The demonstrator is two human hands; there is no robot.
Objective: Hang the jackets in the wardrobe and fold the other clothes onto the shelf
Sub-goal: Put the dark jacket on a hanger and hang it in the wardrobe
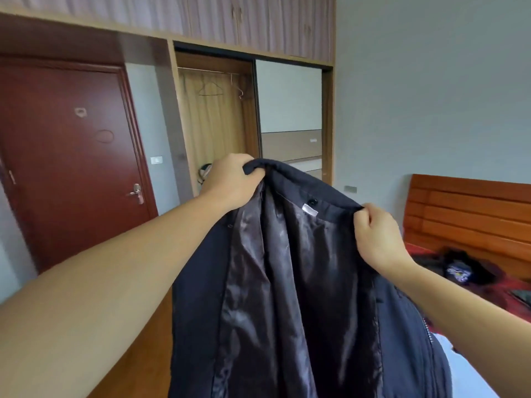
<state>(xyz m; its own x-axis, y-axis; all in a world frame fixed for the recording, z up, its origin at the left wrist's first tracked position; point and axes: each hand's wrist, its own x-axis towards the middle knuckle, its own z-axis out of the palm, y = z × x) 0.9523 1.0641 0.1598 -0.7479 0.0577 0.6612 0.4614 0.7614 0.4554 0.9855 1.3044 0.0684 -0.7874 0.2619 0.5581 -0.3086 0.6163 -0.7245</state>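
Observation:
A dark navy jacket (301,282) with a shiny dark lining hangs in front of me, its inside facing me. My left hand (230,179) grips the collar at its left end. At the collar's right end my right hand (376,234) pinches the fabric. Behind the jacket stands the wardrobe (212,122), its left side open, with a rail and two bare hangers: a dark one (210,90) and a pale one (240,91). A pile of dark clothes (462,268) lies on the bed at the right.
A dark red door (71,156) is at the left. The wardrobe's sliding door (290,110) covers its right half. A wooden headboard (471,214) and a red bedspread (494,297) fill the right side. Some striped thing (204,172) peeks out low in the wardrobe.

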